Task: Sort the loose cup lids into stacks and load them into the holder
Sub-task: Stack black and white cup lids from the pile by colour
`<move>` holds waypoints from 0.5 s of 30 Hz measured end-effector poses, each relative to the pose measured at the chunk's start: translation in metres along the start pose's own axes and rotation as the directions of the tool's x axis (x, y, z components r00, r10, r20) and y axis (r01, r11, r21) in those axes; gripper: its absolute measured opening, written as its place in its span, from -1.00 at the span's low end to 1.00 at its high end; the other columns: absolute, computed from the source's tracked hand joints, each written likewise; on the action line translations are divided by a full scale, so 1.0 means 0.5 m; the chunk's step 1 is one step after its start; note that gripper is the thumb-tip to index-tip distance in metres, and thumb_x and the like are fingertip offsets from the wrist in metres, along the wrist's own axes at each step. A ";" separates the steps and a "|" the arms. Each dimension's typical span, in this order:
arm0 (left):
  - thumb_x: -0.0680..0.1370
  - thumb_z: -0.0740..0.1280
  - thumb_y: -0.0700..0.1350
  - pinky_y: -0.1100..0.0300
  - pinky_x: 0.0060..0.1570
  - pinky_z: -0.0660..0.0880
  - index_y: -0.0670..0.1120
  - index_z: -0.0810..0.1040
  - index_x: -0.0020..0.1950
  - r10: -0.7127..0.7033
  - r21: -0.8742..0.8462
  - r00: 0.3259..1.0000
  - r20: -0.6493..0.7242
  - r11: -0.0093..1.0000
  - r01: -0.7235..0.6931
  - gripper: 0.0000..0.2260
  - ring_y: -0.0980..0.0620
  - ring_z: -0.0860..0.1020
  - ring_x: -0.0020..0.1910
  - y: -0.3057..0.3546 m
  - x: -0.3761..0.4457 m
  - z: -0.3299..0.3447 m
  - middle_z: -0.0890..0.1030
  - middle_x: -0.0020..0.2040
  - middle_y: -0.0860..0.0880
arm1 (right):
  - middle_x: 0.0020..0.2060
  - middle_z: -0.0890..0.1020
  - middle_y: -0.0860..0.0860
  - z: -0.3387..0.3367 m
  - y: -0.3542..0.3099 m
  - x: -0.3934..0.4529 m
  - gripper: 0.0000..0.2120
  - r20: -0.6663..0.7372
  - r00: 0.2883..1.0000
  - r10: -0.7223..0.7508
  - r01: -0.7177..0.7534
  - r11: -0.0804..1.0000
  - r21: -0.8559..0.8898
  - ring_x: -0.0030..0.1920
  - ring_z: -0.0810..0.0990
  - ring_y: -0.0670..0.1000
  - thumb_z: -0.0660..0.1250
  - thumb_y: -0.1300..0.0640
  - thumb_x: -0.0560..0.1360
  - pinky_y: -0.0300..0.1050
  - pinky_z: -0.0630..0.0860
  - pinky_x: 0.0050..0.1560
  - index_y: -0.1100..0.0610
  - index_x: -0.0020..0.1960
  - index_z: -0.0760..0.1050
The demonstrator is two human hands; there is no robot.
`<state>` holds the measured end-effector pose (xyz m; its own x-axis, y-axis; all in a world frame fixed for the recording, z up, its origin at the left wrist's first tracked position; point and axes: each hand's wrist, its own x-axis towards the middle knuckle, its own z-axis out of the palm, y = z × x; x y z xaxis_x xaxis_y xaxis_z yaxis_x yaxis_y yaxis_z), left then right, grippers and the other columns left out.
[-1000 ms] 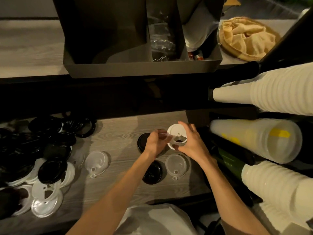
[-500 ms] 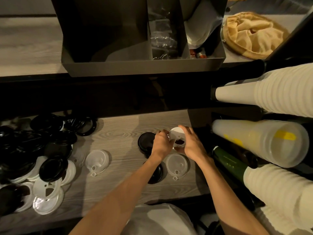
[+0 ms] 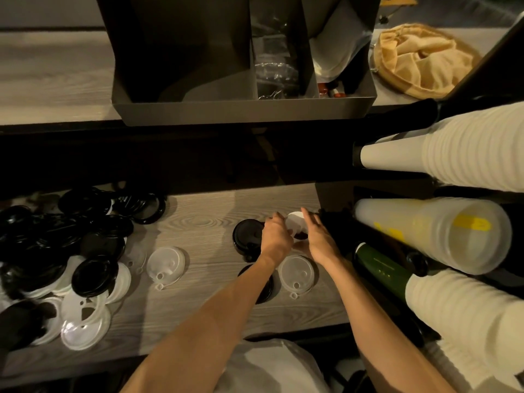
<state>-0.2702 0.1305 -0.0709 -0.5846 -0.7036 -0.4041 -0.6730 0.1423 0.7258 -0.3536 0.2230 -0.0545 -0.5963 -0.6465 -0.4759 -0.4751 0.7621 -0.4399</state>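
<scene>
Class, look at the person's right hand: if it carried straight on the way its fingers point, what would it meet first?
The right hand points up-left, fingers already at the white lid held between both hands. Beyond that, probably bare wooden shelf; depth is unclear.

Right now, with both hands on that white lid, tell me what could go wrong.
1. The white lid is held low between the left hand and right hand, right beside the black lid stack; a nudge could topple it.
2. The dark green bottle lies close by the right forearm; a bump might roll it.
3. The mixed lid pile reaches toward the counter edge; reaching in could push lids off.
</scene>
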 end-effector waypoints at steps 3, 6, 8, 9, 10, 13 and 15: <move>0.56 0.37 -0.30 0.08 0.19 0.53 -0.19 0.40 0.35 0.064 0.024 0.998 -0.006 0.998 -0.064 -0.62 -0.18 0.56 0.23 0.007 -0.013 -0.030 0.52 0.27 -0.21 | 0.68 -0.13 0.02 0.002 -0.004 0.003 0.09 0.028 0.999 -0.028 0.026 0.997 0.074 0.66 -0.07 0.12 0.53 0.26 0.49 0.11 0.07 0.60 -0.02 0.69 -0.20; 0.52 0.41 -0.26 0.05 0.18 0.54 -0.19 0.46 0.30 0.107 0.002 0.992 -0.070 0.994 -0.107 -0.64 -0.15 0.60 0.14 -0.027 -0.040 -0.088 0.60 0.18 -0.18 | 0.68 -0.12 0.02 0.014 -0.033 -0.013 0.09 -0.100 0.988 -0.117 0.118 0.993 0.004 0.66 -0.11 0.09 0.52 0.32 0.48 0.10 0.05 0.64 0.00 0.69 -0.19; 0.55 0.37 -0.28 0.08 0.12 0.55 -0.20 0.53 0.22 0.102 -0.013 0.983 -0.154 0.994 -0.105 -0.76 -0.13 0.62 0.09 -0.077 -0.067 -0.133 0.63 0.13 -0.16 | 0.67 0.02 0.03 0.030 -0.072 -0.033 -0.06 -0.225 0.951 -0.212 0.216 0.976 -0.005 0.65 0.03 0.09 0.44 0.37 0.51 0.02 0.13 0.62 0.04 0.69 -0.03; 0.56 0.35 -0.28 0.11 0.07 0.56 -0.19 0.55 0.18 0.073 -0.022 0.978 -0.197 0.997 -0.079 -0.81 -0.11 0.63 0.06 -0.110 -0.087 -0.162 0.64 0.10 -0.14 | 0.66 0.09 0.02 0.044 -0.103 -0.045 -0.14 -0.238 0.934 -0.265 0.278 0.960 0.021 0.64 0.10 0.08 0.42 0.36 0.54 -0.04 0.15 0.59 0.06 0.68 0.05; 0.57 0.34 -0.28 0.12 0.03 0.56 -0.18 0.57 0.15 0.038 -0.029 0.971 -0.237 0.998 -0.047 -0.84 -0.07 0.64 0.00 -0.142 -0.103 -0.185 0.65 0.06 -0.12 | 0.64 0.15 0.01 0.061 -0.131 -0.054 -0.22 -0.237 0.920 -0.311 0.331 0.943 0.047 0.62 0.16 0.06 0.41 0.34 0.56 -0.10 0.16 0.56 0.08 0.66 0.13; 0.57 0.34 -0.27 0.08 -0.02 0.59 -0.13 0.57 0.06 -0.096 -0.069 0.943 -0.319 0.995 0.078 -0.90 0.02 0.58 -0.16 -0.234 -0.154 -0.250 0.66 -0.05 -0.10 | 0.56 0.31 0.03 0.118 -0.206 -0.068 -0.36 -0.178 0.872 -0.456 0.477 0.874 0.098 0.55 0.31 0.08 0.43 0.29 0.56 -0.03 0.26 0.56 0.10 0.58 0.30; 0.58 0.35 -0.26 0.18 -0.06 0.55 -0.11 0.57 0.04 -0.168 -0.075 0.918 -0.360 0.986 0.151 -0.91 0.05 0.57 -0.15 -0.299 -0.187 -0.287 0.66 -0.05 -0.07 | 0.54 0.34 0.00 0.154 -0.249 -0.075 -0.39 -0.054 0.845 -0.533 0.535 0.841 0.083 0.53 0.34 0.06 0.43 0.21 0.58 0.01 0.34 0.52 0.06 0.57 0.31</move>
<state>-0.0501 0.0753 -0.0618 -0.2604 -0.9200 -0.2928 -0.7175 -0.0185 0.6963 -0.2223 0.1494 -0.0405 -0.2855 -0.9500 -0.1268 -0.6646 0.2916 -0.6879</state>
